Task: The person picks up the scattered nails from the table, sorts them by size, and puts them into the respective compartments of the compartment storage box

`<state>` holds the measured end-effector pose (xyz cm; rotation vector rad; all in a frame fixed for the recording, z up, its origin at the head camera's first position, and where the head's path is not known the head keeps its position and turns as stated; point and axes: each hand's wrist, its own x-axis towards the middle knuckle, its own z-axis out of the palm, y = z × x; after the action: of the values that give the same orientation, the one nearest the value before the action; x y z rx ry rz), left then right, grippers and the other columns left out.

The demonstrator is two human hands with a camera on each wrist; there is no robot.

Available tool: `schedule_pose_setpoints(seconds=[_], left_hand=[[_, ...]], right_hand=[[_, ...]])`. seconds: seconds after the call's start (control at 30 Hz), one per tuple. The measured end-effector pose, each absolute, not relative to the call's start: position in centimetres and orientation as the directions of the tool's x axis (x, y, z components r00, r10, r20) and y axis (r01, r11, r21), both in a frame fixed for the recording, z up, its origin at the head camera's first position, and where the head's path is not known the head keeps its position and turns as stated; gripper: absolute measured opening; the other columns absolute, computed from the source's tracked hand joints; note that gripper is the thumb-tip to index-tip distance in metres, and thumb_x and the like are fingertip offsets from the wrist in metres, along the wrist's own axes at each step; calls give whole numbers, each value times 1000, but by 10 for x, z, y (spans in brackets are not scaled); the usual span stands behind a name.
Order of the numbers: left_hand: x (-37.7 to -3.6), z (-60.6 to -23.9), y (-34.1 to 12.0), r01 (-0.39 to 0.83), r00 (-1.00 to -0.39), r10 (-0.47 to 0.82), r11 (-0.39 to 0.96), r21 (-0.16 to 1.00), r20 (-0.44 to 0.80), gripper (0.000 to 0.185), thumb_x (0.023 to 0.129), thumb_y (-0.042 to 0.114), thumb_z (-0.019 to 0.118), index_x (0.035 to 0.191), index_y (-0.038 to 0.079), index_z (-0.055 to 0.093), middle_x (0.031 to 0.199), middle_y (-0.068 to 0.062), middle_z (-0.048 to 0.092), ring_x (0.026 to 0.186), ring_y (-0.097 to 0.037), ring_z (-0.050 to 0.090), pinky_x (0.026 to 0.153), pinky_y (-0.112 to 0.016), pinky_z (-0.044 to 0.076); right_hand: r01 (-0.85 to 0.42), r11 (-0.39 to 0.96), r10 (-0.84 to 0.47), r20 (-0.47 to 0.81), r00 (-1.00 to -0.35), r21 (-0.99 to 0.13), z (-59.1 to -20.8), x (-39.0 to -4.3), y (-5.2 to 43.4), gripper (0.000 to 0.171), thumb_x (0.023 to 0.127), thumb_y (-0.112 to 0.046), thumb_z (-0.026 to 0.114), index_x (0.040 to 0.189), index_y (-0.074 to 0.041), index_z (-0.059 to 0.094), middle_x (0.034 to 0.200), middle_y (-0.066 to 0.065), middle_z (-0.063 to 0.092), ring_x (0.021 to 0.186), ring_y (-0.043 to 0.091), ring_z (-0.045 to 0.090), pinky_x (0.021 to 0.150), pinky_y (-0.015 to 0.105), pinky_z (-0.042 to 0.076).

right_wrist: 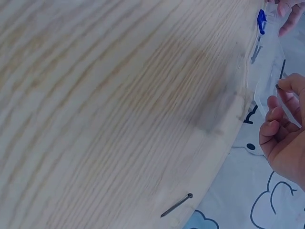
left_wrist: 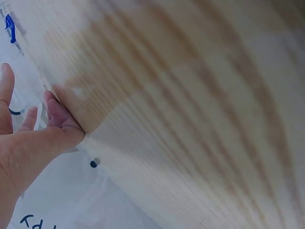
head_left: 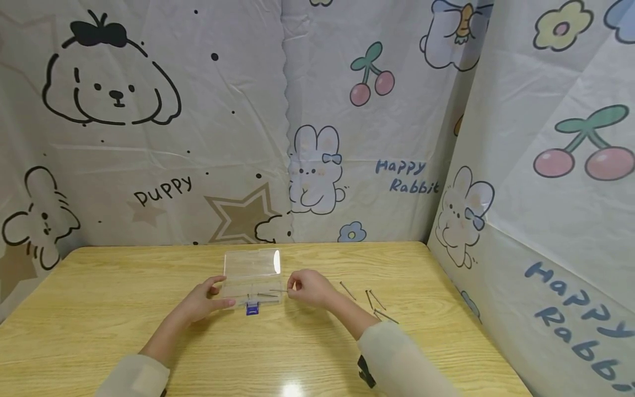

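A clear plastic box with a blue latch lies on the table, its lid swung back. My left hand holds the box at its left end, thumb along the front corner and fingers at the side; the left wrist view shows this hand at the frame's edge. Between thumb and fingertip, my right hand pinches a nail by its head end. The nail points left over the box's right side. In the right wrist view, the right hand has its other fingers curled. Several nails lie inside the box.
Several loose nails lie on the wooden table to the right of my right hand. One nail shows closely in the right wrist view. A printed cloth hangs behind the table and along its right side.
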<state>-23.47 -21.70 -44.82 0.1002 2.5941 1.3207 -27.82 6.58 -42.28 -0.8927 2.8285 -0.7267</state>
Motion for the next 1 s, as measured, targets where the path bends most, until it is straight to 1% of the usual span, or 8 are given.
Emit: schedule_pose_setpoints(seconds=[0.2,0.53,1.0], left_hand=[[-234,-446,-216,-42,-972,161,592,805,-170,84,83,39,70,143,-1,27,132,-36,38,124,-52,36,101,-61,33],[-236,-450,-218,-39,-972,162,595,802,-168,85,82,40,70,143,0,27,131,-35,39,123,-51,37,99,-61,35],[-237,-451,-216,-44,-973,155,596,802,-169,84,83,39,69,143,-1,27,131,-36,39,123,-51,37,101,-61,33]], right_hand=[[-520,713,-565,54,-823,-469,-427,-280,54,6,86,-15,61,82,-12,65,63,-8,48,58,5,41,58,19,36],[-486,721,-548,24,-836,-493,-436,-281,40,6,86,-16,60,82,-15,64,61,-10,47,53,4,39,54,18,34],[-483,731,-543,17,-840,-481,-439,-281,36,5,86,-17,60,84,-15,64,62,-10,49,55,3,41,55,18,36]])
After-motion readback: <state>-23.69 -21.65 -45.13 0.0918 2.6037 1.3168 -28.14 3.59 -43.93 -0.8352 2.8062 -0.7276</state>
